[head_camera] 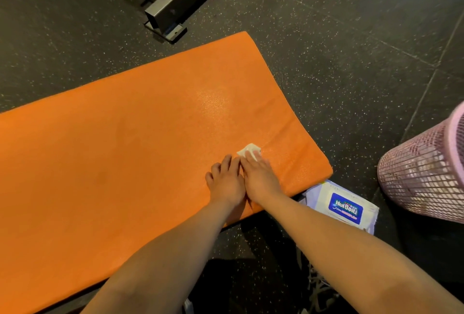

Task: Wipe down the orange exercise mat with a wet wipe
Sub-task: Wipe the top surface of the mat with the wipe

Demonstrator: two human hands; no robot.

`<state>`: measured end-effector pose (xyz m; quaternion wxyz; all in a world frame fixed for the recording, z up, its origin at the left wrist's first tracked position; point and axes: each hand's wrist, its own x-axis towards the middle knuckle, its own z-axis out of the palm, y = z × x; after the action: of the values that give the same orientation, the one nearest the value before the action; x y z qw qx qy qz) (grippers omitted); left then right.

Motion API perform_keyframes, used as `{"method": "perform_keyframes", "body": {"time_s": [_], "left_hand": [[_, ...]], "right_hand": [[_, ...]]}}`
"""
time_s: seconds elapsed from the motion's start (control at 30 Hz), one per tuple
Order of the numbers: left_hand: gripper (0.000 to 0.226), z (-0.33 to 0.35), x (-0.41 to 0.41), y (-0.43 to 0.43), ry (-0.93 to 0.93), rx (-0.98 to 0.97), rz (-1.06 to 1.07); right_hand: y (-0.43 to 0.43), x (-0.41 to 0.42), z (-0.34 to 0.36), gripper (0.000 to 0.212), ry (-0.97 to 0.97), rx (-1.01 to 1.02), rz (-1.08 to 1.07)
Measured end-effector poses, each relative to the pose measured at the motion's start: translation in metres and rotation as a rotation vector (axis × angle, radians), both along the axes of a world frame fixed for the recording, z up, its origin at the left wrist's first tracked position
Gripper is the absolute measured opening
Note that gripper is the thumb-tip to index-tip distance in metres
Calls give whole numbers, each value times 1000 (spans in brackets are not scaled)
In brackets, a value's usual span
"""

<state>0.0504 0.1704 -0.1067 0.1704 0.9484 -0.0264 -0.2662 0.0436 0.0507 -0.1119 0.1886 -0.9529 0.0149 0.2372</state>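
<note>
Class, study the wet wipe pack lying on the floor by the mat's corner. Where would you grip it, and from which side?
Probably pinch the wet wipe pack across its free lower-right end, coming down from the right. It lies flat, and its other end sits against or under the corner of the orange mat, so that side is blocked.

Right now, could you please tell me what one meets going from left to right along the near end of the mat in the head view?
Orange mat → left hand → right hand on the wet wipe → pack of wipes → pink mesh basket.
</note>
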Motion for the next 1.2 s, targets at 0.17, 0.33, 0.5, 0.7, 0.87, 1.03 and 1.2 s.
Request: {"method": "perform_keyframes", "body": {"time_s": [0.17,0.33,0.5,0.7,0.87,1.03,1.2], "left_hand": [[54,-1,-2,0,-19,32,-35],[52,2,5,-5,-12,16,7],[54,4,16,-19,-15,-47,-41],[56,2,16,-28,41,29,-91],[56,6,22,-43,0,50,-188],[53,4,22,-46,34,20,-173],[54,2,24,-42,24,-30,-147]], "right_hand": [[-45,15,0,58,21,-155,-86],[-37,24,3,59,34,-147,-186],[-30,17,-1,54,-18,-32,94],[-89,21,1,60,39,-280,-350],[-48,20,-3,58,13,-145,-112],[-98,24,-2,59,42,-247,-233],[-78,33,-7,62,31,-188,-293]]}}
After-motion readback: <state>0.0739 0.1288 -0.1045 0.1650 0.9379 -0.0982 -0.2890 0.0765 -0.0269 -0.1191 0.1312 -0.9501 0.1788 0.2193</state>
